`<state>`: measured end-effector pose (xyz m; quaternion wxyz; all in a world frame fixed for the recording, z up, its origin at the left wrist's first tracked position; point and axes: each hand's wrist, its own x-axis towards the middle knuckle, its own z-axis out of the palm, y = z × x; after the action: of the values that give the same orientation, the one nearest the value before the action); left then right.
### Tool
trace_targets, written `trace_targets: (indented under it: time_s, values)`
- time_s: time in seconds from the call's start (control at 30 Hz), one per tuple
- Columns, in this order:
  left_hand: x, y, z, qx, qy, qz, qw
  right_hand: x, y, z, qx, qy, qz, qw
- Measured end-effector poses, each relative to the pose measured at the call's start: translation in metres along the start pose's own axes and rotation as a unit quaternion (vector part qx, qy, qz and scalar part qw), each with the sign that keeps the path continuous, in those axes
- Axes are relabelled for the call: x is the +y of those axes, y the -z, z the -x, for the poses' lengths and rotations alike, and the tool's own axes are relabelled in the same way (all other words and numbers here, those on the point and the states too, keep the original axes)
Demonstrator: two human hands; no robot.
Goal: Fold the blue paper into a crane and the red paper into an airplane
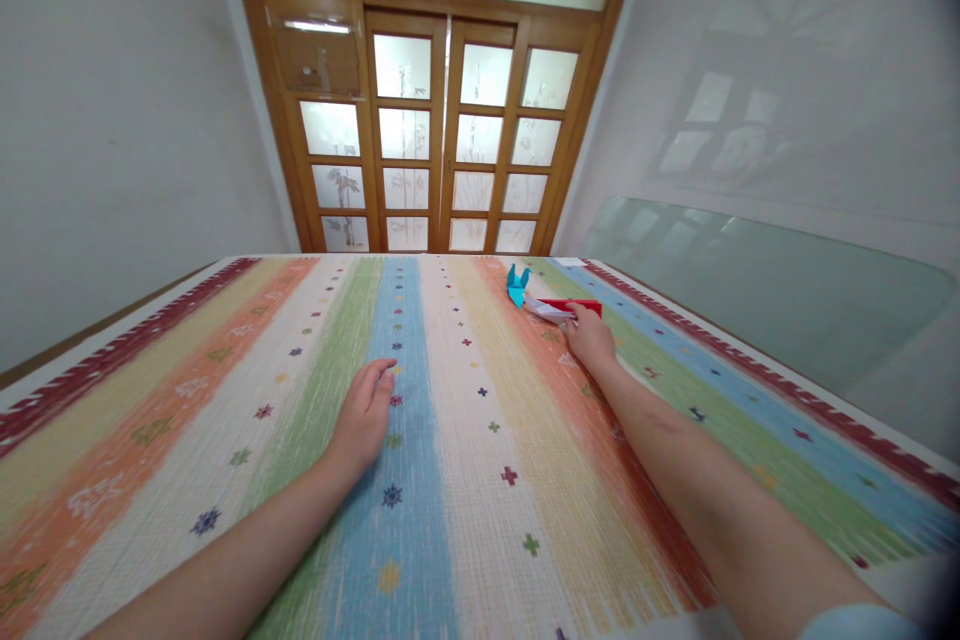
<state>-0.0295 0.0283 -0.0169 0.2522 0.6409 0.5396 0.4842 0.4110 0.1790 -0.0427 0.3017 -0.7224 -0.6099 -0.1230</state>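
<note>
**Two hands on the striped cloth, three paper pieces at one o'clock**

The right hand (590, 335) reaches out to one o'clock, its fingertips touching one white paper piece (547, 309); whether they pinch it I cannot tell. One red paper (579, 304) lies just behind it, one folded teal paper figure (516, 284) beside it at eleven. The left hand (364, 417) rests flat and empty on the striped cloth (450, 480), well apart.

Left hand (364, 415) flat on striped tabletop (450, 480) at centre. Right hand (590, 335) at one o'clock, fingers (571, 315) touching red paper (577, 305) beside teal folded paper (516, 285).
</note>
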Motion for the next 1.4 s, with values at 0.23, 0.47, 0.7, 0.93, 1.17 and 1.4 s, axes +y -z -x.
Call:
trace_targets:
  time_s: [0.23, 0.47, 0.7, 0.93, 1.17, 1.4]
  values:
    - [-0.009, -0.003, -0.001, -0.048, -0.065, -0.126, 0.989, -0.016, 0.012, 0.009, 0.044, 0.031, 0.012, 0.998]
    - [-0.006, -0.01, 0.006, -0.135, -0.103, -0.294, 0.941, -0.038, 0.031, 0.028, 0.023, 0.133, -0.016, 0.991]
    - [-0.003, -0.017, 0.014, -0.168, -0.121, -0.359, 0.91, -0.08, 0.048, 0.076, -0.127, 0.27, -0.088, 0.95]
    - [-0.007, -0.021, 0.012, -0.203, -0.122, -0.358, 0.903, -0.139, 0.043, 0.089, -0.323, 0.314, -0.083, 0.889]
    - [-0.022, -0.005, -0.013, -0.3, -0.139, -0.346, 0.878, -0.154, 0.005, 0.051, -0.325, 0.268, -0.05, 0.906]
    - [-0.068, 0.02, -0.093, -0.193, -0.023, -0.44, 0.877, -0.163, -0.02, 0.031, -0.313, 0.214, -0.025, 0.925]
